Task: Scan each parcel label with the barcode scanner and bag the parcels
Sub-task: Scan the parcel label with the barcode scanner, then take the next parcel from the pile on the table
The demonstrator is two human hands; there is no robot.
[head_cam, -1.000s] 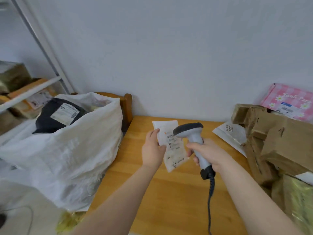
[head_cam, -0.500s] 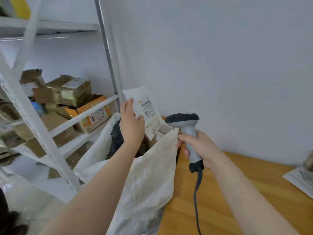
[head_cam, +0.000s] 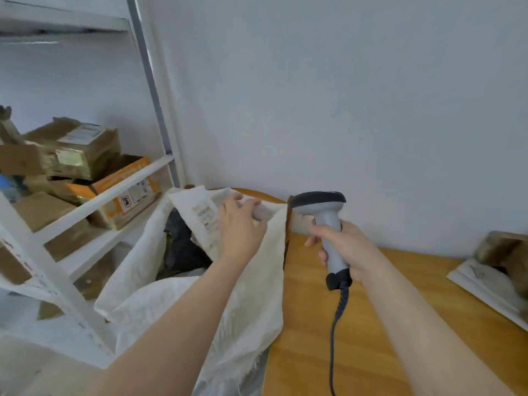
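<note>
My left hand (head_cam: 240, 227) holds a flat white parcel (head_cam: 200, 215) with a printed label, low in the mouth of a white woven sack (head_cam: 251, 295). A dark parcel (head_cam: 177, 244) lies inside the sack beneath it. My right hand (head_cam: 347, 247) grips the handle of a grey barcode scanner (head_cam: 320, 204), held upright above the wooden table (head_cam: 357, 324) just right of the sack. The scanner's dark head points left, and its cable hangs down to the frame's bottom edge.
A white metal shelf (head_cam: 114, 192) on the left carries several cardboard boxes (head_cam: 80, 150). At the table's right edge lie a brown parcel (head_cam: 503, 250) and a white envelope (head_cam: 483, 284). A wooden chair back (head_cam: 257, 193) shows behind the sack, against the wall.
My view swung left from the table to the sack. My left hand carried the white parcel away from the scanner and lowered it into the sack's mouth. The right hand keeps the scanner.
</note>
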